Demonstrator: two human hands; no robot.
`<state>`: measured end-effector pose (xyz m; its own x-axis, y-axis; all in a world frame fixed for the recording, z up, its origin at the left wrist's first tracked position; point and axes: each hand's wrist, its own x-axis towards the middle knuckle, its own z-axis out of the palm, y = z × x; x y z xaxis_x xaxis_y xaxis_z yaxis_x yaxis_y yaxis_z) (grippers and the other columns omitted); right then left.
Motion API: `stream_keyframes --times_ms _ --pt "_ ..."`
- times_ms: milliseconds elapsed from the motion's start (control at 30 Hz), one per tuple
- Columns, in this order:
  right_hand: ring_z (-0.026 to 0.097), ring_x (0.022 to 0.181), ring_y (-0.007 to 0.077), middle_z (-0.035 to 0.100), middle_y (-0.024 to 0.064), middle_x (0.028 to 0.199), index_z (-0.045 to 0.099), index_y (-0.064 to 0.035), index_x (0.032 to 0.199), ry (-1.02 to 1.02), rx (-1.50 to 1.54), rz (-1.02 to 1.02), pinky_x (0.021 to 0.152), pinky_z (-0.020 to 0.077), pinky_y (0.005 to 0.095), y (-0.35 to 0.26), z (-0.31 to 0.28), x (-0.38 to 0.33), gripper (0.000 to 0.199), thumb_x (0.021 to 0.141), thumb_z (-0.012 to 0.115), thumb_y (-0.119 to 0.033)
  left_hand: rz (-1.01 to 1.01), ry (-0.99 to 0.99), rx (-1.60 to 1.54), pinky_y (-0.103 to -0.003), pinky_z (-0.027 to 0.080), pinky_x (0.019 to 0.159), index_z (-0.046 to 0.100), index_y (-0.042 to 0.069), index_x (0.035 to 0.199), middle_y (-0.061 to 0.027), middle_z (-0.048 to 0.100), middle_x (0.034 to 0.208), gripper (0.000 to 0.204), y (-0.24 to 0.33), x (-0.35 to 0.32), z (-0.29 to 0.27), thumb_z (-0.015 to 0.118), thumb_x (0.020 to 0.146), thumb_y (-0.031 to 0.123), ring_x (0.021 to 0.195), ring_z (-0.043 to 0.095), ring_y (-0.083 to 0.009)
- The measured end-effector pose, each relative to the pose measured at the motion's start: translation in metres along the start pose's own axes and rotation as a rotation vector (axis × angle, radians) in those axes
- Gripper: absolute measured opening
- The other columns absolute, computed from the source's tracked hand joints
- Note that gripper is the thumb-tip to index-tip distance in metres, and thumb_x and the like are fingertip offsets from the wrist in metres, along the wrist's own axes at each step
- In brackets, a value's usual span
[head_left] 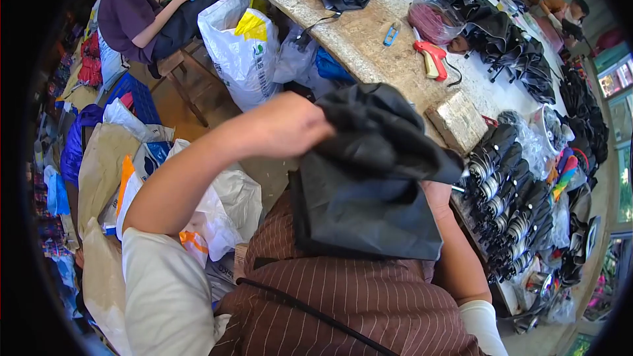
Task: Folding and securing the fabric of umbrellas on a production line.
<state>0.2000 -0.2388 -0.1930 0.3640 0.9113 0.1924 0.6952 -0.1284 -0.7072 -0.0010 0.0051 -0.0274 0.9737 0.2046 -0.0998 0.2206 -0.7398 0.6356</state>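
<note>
Loose black umbrella cloth point(369, 204) hangs in folds in front of my body, over my lap. Its upper part is bunched and blurred. At its upper left edge my left hand point(300, 124) is closed on the fabric, somewhat smeared by motion. My right hand point(436, 196) comes up under the cloth's right side; the fabric covers its fingers, so their grip is hidden. A small pale tip and a short metal piece show beside the cloth's right end. I wear a brown striped apron point(316, 296) with a thin black cord across it.
The worktable point(362, 43) holds a red-and-cream glue gun point(432, 60), a blue cutter point(391, 34), a worn block point(456, 122) and rows of folded black umbrellas point(501, 204). White sacks point(241, 59) stand at its left. Another person point(135, 13) sits at far left near a wooden stool point(181, 72).
</note>
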Motion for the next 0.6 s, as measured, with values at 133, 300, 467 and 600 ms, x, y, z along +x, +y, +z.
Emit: stream_keyframes --times_ms 133,300,467,600 --pt "0.053 0.115 0.0226 0.056 0.0117 0.128 0.048 -0.0039 0.133 -0.272 -0.014 -0.033 0.102 0.038 0.032 -0.135 -0.028 0.041 0.05 0.088 0.058 -0.021 0.45 -0.413 -0.412 -0.03 0.048 0.068 0.063 0.0 0.1 -0.0085 0.068 0.092 0.021 0.046 0.007 0.023 0.062 0.085 0.016 0.07 0.059 -0.0216" --pt "0.056 0.101 0.0205 0.059 0.0074 0.116 0.054 -0.0049 0.12 -0.03 -0.322 -0.108 0.09 0.0411 0.0324 -0.089 -0.033 -0.002 0.037 0.087 0.057 -0.022 0.836 -0.424 -1.178 -0.031 0.051 0.078 0.056 -0.004 0.116 -0.0139 0.067 0.104 0.039 0.083 -0.016 -0.015 0.065 0.087 0.021 0.085 0.065 -0.0248" --pt "0.058 0.088 0.0183 0.062 0.0031 0.104 0.061 -0.0059 0.107 0.121 -0.598 -0.091 0.078 0.0442 0.0327 -0.044 -0.029 -0.013 0.027 0.086 0.057 -0.022 0.21 0.12 -1.085 -0.03 0.051 0.073 0.055 0.001 0.123 -0.011 0.067 0.1 0.037 0.002 -0.002 -0.034 0.055 0.093 0.023 0.088 0.063 -0.0205" --pt "0.058 0.08 0.0168 0.062 0.001 0.097 0.062 -0.0067 0.099 0.176 -0.819 -0.132 0.072 0.0442 0.0321 -0.026 -0.012 -0.019 0.021 0.086 0.056 -0.022 -0.019 0.017 -0.772 -0.027 0.045 0.081 0.055 0.002 0.117 -0.01 0.063 0.108 0.029 -0.006 0.013 0.001 0.053 0.093 0.019 0.096 0.059 -0.0182"
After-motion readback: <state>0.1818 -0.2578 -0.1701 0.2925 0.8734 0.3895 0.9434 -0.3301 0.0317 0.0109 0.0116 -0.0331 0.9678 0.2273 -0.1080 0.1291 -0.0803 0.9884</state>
